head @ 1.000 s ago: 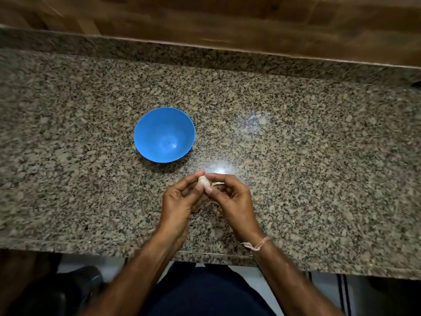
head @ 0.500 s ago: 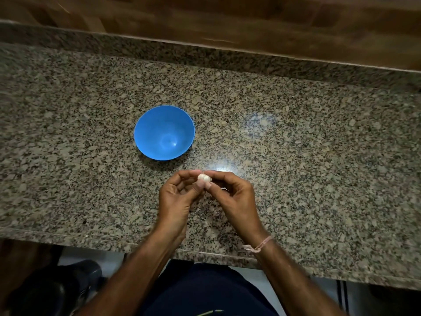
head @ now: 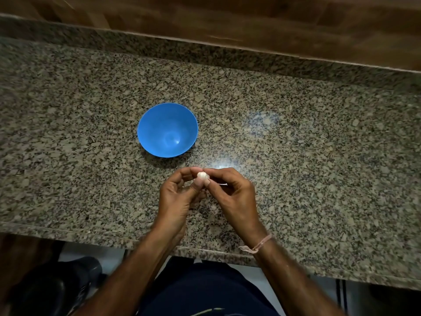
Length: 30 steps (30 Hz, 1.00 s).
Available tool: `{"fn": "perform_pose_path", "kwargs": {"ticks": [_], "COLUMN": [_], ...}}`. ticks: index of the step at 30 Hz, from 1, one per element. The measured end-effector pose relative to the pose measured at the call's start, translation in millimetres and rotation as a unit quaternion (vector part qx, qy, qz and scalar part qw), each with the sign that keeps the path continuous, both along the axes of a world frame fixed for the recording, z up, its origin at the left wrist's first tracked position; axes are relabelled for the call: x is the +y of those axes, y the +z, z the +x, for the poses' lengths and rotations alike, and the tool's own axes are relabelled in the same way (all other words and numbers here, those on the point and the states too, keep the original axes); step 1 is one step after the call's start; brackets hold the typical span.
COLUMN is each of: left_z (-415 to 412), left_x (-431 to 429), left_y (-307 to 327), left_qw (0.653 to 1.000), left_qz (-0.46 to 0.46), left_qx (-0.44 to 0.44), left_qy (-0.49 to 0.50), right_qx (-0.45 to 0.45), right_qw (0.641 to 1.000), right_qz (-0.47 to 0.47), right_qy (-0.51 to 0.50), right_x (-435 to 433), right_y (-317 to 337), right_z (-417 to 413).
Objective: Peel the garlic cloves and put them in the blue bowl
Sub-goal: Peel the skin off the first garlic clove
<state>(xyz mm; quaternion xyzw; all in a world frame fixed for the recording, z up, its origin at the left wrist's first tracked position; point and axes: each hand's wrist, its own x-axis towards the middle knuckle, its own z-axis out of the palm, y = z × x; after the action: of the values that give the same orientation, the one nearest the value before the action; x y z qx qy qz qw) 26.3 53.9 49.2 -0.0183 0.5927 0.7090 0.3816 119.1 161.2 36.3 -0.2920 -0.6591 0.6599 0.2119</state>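
Note:
A small whitish garlic clove (head: 202, 175) is pinched between the fingertips of both hands, just above the counter. My left hand (head: 176, 199) grips it from the left with thumb and forefinger. My right hand (head: 234, 197) grips it from the right. A thin pale sliver (head: 222, 184), perhaps skin, shows under the right hand's fingers. The blue bowl (head: 145, 124) stands upright on the counter a short way beyond and left of the hands; nothing shows inside it.
The speckled granite counter (head: 319, 156) stretches wide on both sides, with a raised granite lip and a wooden wall (head: 250, 21) behind. Its front edge (head: 91, 236) lies near my wrists. A dark object (head: 57, 288) sits on the floor at lower left.
Both hands have stayed together on the clove, with only small finger shifts turning it. The bowl has not moved.

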Motion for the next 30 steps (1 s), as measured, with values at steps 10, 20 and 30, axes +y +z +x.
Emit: {"fn": "perform_pose_path", "kwargs": {"ticks": [10,20,30], "left_z": [-3,-13,-33], "left_x": [-13,-27,-51], "left_y": [-6,-11,-31], "left_qw": [0.999,0.99,0.994], "left_qz": [0.023,-0.046,-0.008], "left_qx": [-0.03,0.117,0.028], "left_qy": [-0.003,-0.059,-0.102], "right_qx": [-0.045,-0.09,-0.13], "right_qw": [0.995,0.978,0.97], "right_qz": [0.094,0.189,0.197], "right_qy": [0.004,-0.013,-0.064], "right_x": [-15,-43,-72], "right_y": [4,11,-15], "right_z": [0,-12,-18]}}
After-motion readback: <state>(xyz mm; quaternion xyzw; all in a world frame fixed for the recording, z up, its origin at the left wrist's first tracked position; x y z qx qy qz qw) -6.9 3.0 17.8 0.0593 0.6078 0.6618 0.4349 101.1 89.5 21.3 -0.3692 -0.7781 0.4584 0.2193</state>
